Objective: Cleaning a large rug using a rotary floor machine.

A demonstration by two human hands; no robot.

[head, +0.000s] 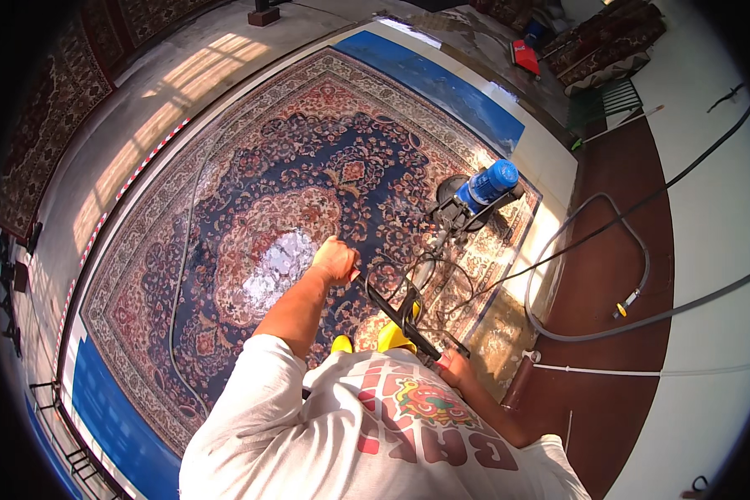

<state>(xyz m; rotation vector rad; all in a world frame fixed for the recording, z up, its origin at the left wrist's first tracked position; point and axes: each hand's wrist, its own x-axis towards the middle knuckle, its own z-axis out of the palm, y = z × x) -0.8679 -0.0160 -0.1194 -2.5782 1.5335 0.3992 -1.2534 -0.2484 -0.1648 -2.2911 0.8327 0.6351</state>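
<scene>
My left hand (335, 259) grips one end of the black handlebar (384, 304) of a rotary floor scrubber. My right hand (456, 369) is closed around the bar's other end, close to my shirt. From the bar a shaft runs away to the scrubber's blue motor (489, 185), which sits on a round dark brush head (453, 195). That head rests on the right part of a large patterned carpet (375, 150) in navy, red and cream. Black cable (440, 262) hangs in loops around the shaft. A patch of whitish foam (281, 265) lies on the carpet left of the machine.
A thin hose (186, 250) crosses the carpet's left side. At right, a grey hose (606, 331) with a yellow-tipped fitting loops before the wall, and a black cable (575, 247) stretches to the scrubber. Yellow boots (395, 337) show below me. Rolled carpets (606, 47) stand at the back right.
</scene>
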